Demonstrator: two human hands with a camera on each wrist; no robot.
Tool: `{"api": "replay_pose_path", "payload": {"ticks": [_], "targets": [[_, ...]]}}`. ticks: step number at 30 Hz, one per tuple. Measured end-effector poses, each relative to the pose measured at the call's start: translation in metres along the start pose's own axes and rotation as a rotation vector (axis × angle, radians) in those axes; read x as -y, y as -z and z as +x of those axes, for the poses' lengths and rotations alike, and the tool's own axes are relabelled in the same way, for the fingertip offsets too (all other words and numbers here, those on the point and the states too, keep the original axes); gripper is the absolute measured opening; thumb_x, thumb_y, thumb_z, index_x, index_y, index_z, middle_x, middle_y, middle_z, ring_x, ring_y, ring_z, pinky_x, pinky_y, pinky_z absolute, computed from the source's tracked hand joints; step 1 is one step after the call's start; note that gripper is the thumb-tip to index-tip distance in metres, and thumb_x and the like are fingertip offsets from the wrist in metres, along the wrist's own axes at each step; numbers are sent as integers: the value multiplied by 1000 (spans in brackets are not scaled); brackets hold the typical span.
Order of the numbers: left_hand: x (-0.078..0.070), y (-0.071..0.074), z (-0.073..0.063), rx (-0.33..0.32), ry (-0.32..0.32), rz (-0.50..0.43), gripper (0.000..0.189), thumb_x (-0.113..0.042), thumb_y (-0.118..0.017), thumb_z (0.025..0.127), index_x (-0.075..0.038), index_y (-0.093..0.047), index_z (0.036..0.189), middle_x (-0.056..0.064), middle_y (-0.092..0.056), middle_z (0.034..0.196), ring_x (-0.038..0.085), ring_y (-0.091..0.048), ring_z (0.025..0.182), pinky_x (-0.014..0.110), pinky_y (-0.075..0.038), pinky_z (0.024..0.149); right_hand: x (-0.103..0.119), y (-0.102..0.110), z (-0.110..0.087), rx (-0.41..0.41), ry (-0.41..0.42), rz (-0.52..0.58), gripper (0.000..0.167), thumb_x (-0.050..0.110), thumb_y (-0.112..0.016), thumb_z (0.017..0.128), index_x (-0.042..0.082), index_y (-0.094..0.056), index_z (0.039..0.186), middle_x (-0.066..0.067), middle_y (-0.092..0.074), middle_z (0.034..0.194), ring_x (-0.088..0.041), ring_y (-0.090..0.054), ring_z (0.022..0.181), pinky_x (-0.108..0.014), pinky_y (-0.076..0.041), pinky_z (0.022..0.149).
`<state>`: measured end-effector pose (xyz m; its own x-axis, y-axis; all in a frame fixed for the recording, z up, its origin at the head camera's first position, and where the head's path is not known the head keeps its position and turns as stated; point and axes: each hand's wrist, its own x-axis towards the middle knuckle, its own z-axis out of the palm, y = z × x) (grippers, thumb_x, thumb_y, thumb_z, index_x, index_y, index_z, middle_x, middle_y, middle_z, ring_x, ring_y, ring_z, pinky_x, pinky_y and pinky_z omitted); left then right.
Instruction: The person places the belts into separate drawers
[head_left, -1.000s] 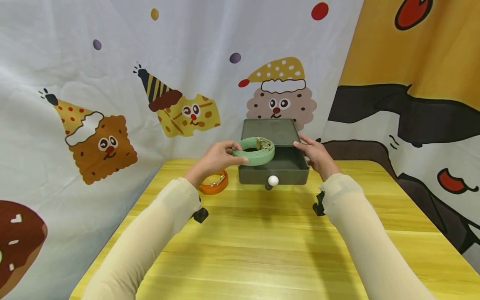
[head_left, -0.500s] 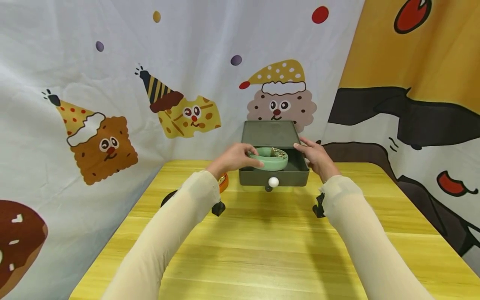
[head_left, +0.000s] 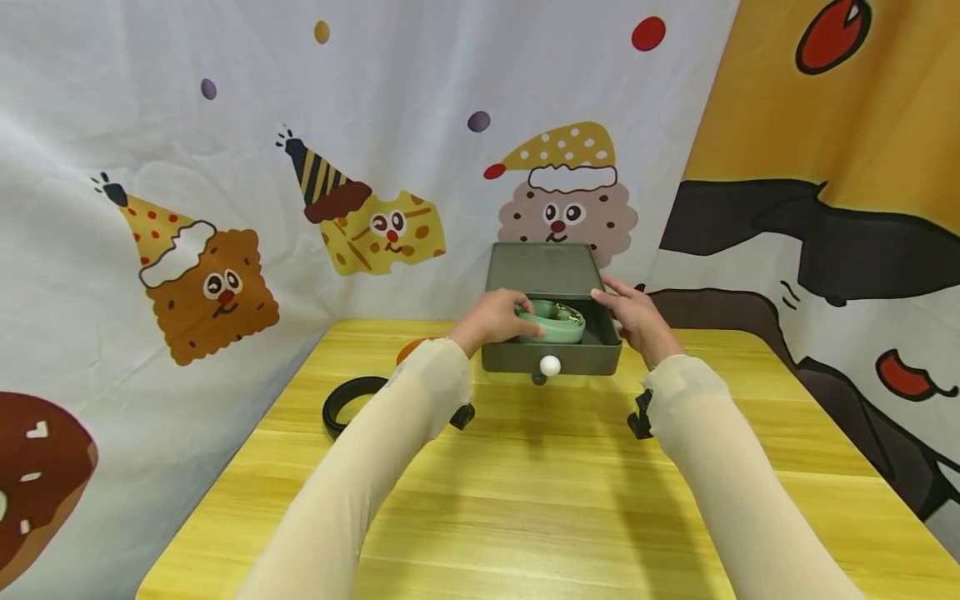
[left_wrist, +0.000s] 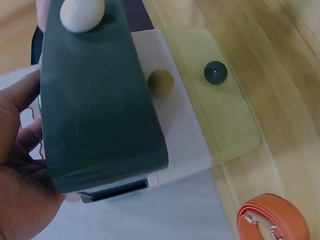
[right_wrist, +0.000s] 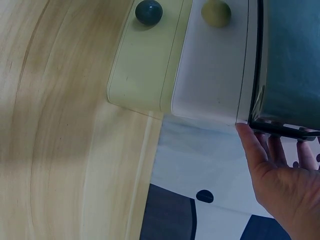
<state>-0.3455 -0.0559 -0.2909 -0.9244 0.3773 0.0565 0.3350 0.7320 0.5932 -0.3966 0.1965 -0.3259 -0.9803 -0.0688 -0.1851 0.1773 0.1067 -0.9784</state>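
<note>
A coiled green belt (head_left: 558, 332) with a gold-coloured buckle sits within the pulled-out dark grey-green top drawer (head_left: 573, 360). My left hand (head_left: 498, 318) reaches over the drawer's left side and pinches the coil between thumb and fingers. In the left wrist view the drawer front (left_wrist: 97, 110) hides the belt, and part of the left hand (left_wrist: 22, 175) shows beside it. My right hand (head_left: 637, 317) rests against the right side of the drawer unit (head_left: 543, 268), its thumb near the front edge and its fingers along the side.
Lower drawers, one white (right_wrist: 210, 65) and one pale yellow (right_wrist: 142, 60), have round knobs. On the table (head_left: 525, 500), an orange belt (left_wrist: 280, 215) lies left of the unit, partly behind my left sleeve. A black coiled belt (head_left: 333, 408) is nearer me. A printed curtain (head_left: 420, 100) hangs behind.
My left hand has carried the green belt right and down, from above the drawer's left side into the drawer. The black coil has come into sight. My right hand has stayed put.
</note>
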Motion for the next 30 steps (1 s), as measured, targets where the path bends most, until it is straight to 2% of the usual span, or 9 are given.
{"api": "replay_pose_path", "payload": {"ticks": [3,6,10,16,19,21,25,30], "targets": [[-3,-3,1,-25,1,40,38,-32,-78,88,-10,-64,115,7,-62,123,23,-58,99,36,-49,85,0,0,-1,4,5,-3,67,35,-56,102,33,-20,159,-5,-18,164,-28,-22,148,-53,-30,112],[-5,-6,-3,-73,-9,36,44,-30,-76,90,-9,-62,126,10,-56,136,26,-54,120,40,-46,97,0,1,-2,5,10,-9,67,35,-56,102,33,-20,159,-5,-18,164,-28,-22,148,-53,-29,113],[-9,-11,-17,-185,-52,-18,49,-30,-74,92,-11,-59,134,10,-50,140,28,-47,129,44,-42,104,0,1,-2,5,6,-3,67,35,-56,102,33,-20,159,-6,-20,163,-28,-22,148,-54,-29,113],[-14,-25,-52,-335,-151,-119,48,-31,-76,90,-12,-62,131,7,-57,128,28,-55,115,39,-50,92,-1,2,-1,9,10,-4,67,35,-57,102,32,-21,159,-6,-19,164,-29,-20,148,-54,-27,114],[-12,-35,-67,-377,-162,-206,45,-28,-78,88,-10,-64,127,8,-61,120,27,-58,106,36,-53,86,-1,2,-1,13,15,-8,67,36,-57,101,32,-22,159,-5,-17,164,-29,-19,149,-54,-26,114],[-9,-44,-75,-386,-151,-260,43,-26,-79,88,-9,-65,125,9,-62,117,25,-59,102,35,-53,85,-1,2,-1,15,13,-8,68,36,-57,101,32,-22,159,-5,-16,164,-28,-18,149,-54,-26,114],[0,-64,-81,-398,-109,-334,40,-25,-80,87,-6,-67,119,10,-65,112,23,-62,99,37,-54,85,-1,2,0,17,1,-12,68,38,-58,101,34,-22,158,-4,-15,165,-28,-18,149,-54,-25,115],[6,-89,-77,-443,-75,-426,35,-21,-79,87,-4,-67,115,11,-66,105,27,-64,96,35,-55,83,-2,2,0,13,-2,-15,67,37,-57,101,34,-22,158,-4,-14,165,-28,-18,149,-53,-26,114]]}}
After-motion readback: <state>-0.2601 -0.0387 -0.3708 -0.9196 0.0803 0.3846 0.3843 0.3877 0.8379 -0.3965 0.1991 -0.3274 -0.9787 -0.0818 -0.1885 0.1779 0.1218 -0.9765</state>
